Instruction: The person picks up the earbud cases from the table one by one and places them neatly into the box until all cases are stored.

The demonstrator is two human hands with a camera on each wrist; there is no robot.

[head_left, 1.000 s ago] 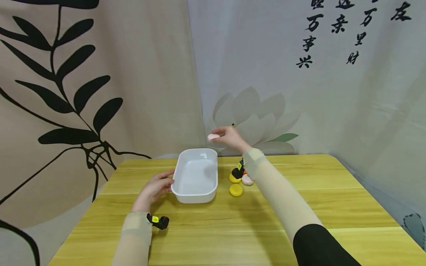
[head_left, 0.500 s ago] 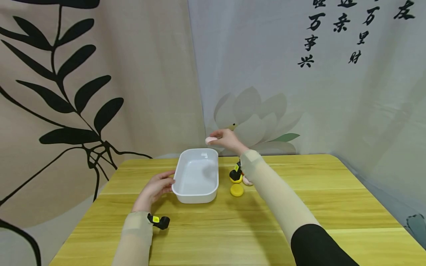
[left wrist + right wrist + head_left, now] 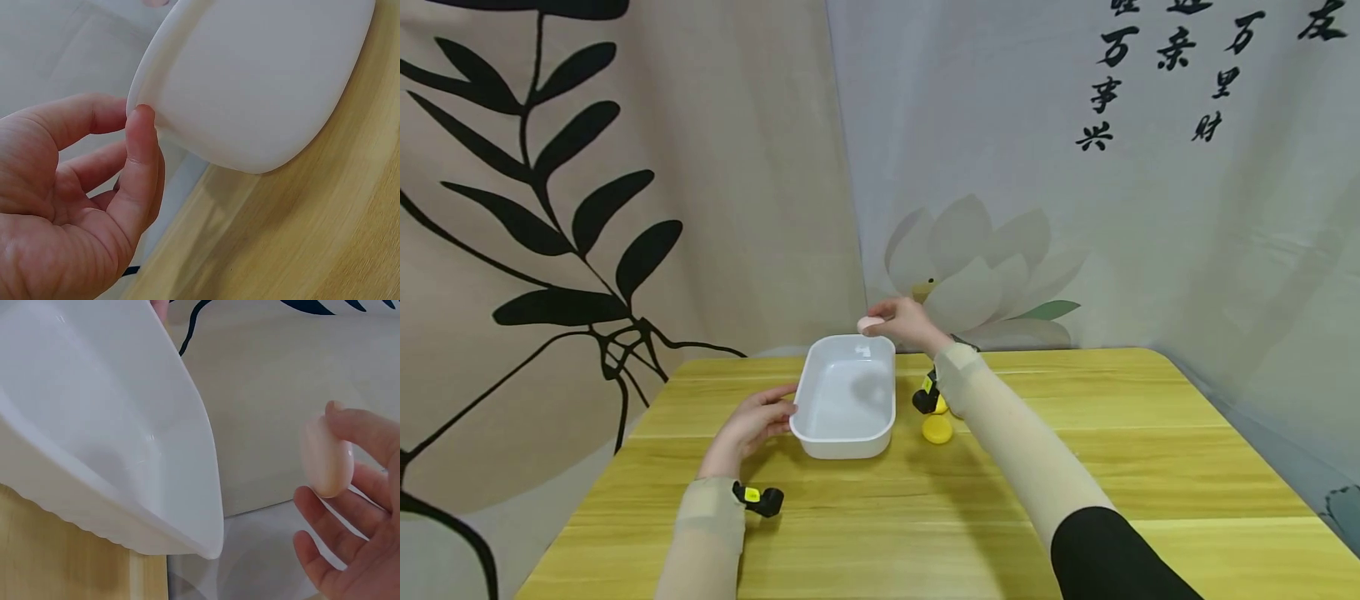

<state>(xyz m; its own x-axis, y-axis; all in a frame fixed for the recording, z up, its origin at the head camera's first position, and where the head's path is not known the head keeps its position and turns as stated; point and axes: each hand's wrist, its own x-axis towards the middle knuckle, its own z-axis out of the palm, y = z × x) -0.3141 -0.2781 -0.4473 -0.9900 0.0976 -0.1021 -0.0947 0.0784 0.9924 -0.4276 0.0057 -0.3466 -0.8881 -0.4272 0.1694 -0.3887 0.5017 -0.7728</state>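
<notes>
A white rectangular dish (image 3: 846, 448) with rounded corners stands on the wooden table. My left hand (image 3: 752, 425) pinches its left rim between thumb and fingers, and the left wrist view shows the thumb (image 3: 140, 128) at the rim's edge. Over the dish's far right corner, my right hand (image 3: 913, 323) holds a pale pink rounded disc (image 3: 326, 456) between thumb and fingertips. Two yellow discs, a near one (image 3: 937, 429) and a farther one (image 3: 941, 405), lie right of the dish. The farther one is partly hidden by the right wrist's black camera (image 3: 925, 401).
The wooden table (image 3: 850, 533) ends just behind the dish, where a printed curtain (image 3: 760, 208) hangs. Another black camera (image 3: 762, 501) sits on the left wrist. The right forearm (image 3: 1022, 433) reaches across the table's right half.
My right hand has moved left and down with the pale pink disc, toward the dish's far edge. The right forearm now hides more of the discs. The left hand stays at the rim.
</notes>
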